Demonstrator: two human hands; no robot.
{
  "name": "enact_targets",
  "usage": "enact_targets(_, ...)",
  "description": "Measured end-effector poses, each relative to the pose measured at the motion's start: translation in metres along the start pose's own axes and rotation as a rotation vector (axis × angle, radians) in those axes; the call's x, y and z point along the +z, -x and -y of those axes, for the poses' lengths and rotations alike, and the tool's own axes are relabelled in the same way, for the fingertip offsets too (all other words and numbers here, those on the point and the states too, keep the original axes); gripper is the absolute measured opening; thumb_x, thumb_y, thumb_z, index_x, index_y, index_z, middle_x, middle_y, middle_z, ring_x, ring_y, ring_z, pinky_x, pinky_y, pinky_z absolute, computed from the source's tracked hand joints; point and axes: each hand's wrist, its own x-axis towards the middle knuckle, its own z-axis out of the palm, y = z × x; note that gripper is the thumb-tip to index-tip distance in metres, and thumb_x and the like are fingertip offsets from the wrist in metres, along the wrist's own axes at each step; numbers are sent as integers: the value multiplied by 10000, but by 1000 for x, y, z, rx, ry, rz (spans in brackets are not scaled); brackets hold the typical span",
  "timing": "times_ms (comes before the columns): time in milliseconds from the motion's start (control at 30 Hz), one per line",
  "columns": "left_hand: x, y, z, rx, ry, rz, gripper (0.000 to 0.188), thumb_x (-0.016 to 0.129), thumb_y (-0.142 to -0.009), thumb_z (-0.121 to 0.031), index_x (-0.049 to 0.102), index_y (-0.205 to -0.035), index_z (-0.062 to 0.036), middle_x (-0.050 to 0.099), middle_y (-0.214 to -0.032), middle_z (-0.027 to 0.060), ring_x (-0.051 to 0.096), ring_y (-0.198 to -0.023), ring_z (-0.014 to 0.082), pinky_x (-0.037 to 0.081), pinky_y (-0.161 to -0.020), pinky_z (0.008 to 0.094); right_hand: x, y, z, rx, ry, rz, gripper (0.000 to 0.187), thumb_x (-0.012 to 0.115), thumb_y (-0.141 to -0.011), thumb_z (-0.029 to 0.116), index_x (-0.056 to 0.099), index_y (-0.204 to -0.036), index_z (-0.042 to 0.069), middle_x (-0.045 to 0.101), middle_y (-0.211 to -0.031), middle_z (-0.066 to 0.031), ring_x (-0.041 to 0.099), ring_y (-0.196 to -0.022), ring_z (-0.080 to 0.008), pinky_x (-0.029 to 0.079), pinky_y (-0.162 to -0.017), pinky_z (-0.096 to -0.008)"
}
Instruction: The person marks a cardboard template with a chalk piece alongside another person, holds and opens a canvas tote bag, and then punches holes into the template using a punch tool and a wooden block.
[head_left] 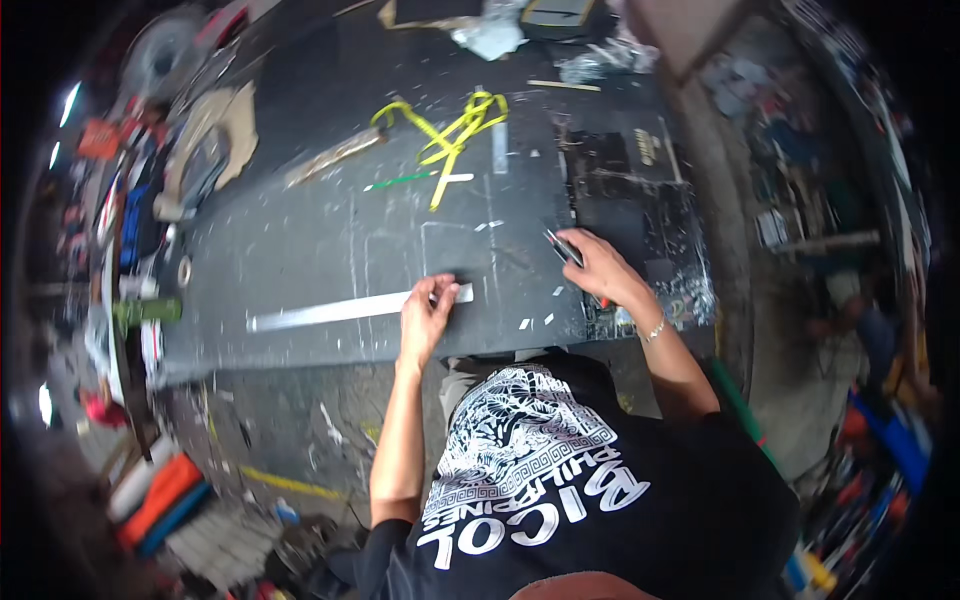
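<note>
A long silver metal ruler (335,312) lies on the dark tabletop near its front edge. My left hand (428,308) is at the ruler's right end, thumb and fingers bent together over it; the fingers hide exactly how they grip. To the right, my right hand (605,268) is closed around a dark, slim tool with a metallic tip, which looks like a cutter knife (567,250). That tip points up and left, away from the ruler. Small white scraps (536,322) lie between the ruler and my right hand.
A tangled yellow strap (450,135) lies farther back on the dark table (290,240), beside a worn wooden strip (335,158) and a green-and-white stick (405,181). Clear plastic (610,62) sits at the far edge. A tape roll (184,270) is at left.
</note>
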Motion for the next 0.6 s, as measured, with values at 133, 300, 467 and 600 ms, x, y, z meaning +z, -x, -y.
enact_targets(133, -3, -82, -1, 489, -193, 43, 287, 739, -905, -201, 692, -1149, -58, 692, -1103, 156, 654, -1018, 330, 482, -977, 422, -3, 81, 20, 182, -122, -153, 467, 637, -838, 112, 593, -1295, 22, 651, -1137, -136, 648, -933, -274, 511, -846, -366)
enact_targets(300, 3, -162, 13, 723, -444, 89, 592, 718, -899, -176, 509, -1446, -93, 572, -1341, 191, 547, -1239, 402, 402, -1120, 498, 72, 154, 65, 428, -449, -508, 480, 579, -915, 114, 516, -1387, 54, 606, -905, -68, 600, -647, -125, 528, -570, -291)
enact_targets(467, 5, -195, 27, 850, -599, 136, 457, 690, -913, -176, 615, -1357, -100, 578, -1321, 133, 566, -1182, 387, 468, -1046, 472, 190, 175, 116, 540, -863, -649, 442, 478, -951, 59, 504, -1388, 117, 610, -947, -27, 606, -637, -95, 527, -525, -251)
enact_targets(600, 2, -206, 26, 893, -489, 121, 260, 698, -895, -131, 675, -1148, -76, 607, -1178, 167, 581, -1101, 379, 498, -965, 474, 260, 201, 138, 519, -880, -617, 362, 461, -984, 185, 515, -1324, 72, 632, -982, -14, 588, -651, -94, 503, -544, -262)
